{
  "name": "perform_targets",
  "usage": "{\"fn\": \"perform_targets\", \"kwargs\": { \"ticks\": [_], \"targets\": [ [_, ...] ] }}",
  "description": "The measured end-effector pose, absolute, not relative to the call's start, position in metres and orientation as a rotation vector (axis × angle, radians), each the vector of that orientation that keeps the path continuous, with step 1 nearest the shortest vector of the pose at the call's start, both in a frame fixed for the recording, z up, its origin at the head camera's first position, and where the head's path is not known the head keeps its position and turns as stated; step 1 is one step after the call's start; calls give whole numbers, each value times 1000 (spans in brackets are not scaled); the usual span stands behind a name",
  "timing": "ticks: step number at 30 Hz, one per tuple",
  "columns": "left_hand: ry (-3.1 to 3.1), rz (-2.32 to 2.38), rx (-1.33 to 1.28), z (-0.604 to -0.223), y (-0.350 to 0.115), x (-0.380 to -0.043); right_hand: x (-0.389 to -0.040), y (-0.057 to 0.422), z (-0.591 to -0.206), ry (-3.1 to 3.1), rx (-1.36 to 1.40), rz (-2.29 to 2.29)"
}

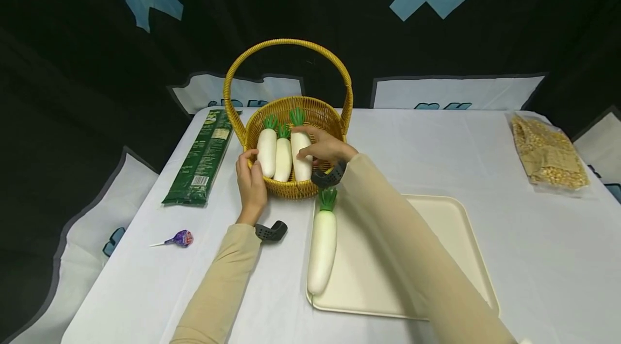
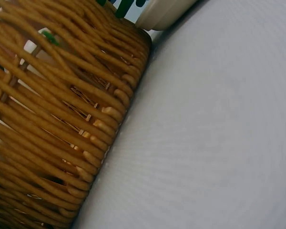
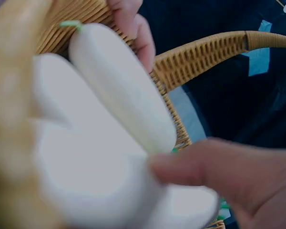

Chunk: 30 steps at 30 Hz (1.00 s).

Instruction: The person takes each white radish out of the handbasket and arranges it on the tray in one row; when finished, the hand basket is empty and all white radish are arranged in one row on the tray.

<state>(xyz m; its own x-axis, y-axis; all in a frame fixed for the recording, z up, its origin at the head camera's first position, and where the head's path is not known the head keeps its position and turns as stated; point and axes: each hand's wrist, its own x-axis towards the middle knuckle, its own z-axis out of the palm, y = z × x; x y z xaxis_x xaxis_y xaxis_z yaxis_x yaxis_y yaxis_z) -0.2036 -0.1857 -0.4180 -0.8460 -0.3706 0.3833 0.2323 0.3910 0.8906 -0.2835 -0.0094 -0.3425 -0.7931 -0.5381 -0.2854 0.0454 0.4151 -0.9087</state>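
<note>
A yellow wicker basket (image 1: 291, 190) with a tall hooped handle holds several white radishes with green tops: a left one (image 1: 267, 154), a middle one (image 1: 283, 160) and a right one (image 1: 303, 169). My left hand (image 1: 251, 186) grips the basket's left rim; the left wrist view shows mostly the woven side (image 2: 62, 114). My right hand (image 1: 324, 147) reaches over the basket's right side and holds the right radish, its thumb (image 3: 195, 167) against the white body. Some of its fingers are hidden. Another white radish (image 1: 322, 252) lies along the left edge of a cream tray (image 1: 383, 263).
Left of the basket lies a green packet (image 1: 199, 163), with a purple-wrapped lollipop (image 1: 183, 238) nearer the front. A clear bag of yellow kernels (image 1: 548, 152) is at the far right. The tray sits under my right forearm. Dark cloth hangs behind the white table (image 1: 427, 155).
</note>
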Motion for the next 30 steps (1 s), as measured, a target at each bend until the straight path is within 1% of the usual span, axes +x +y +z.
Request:
{"fn": "perform_targets", "kwargs": {
  "ticks": [8, 13, 17, 21, 25, 30],
  "targets": [
    [-2112, -1484, 123, -418, -186, -203, -280, -8, -344, 2170, -468, -1526],
    [-2126, -1481, 149, -419, -186, -201, -276, -6, -344, 2231, -564, -1593],
    [-2128, -1473, 150, -419, -188, -199, -273, -4, -341, 2133, -576, -1772],
    [-2126, -1475, 148, -418, -189, -199, -267, 2, -327, 1959, -554, -1919],
    [-2114, -1482, 136, -418, -187, -201, -252, 18, -310, 1845, -634, -1952],
    [-2124, -1483, 134, -417, -186, -203, -220, 56, -295, 1867, -710, -1884]
  ]
}}
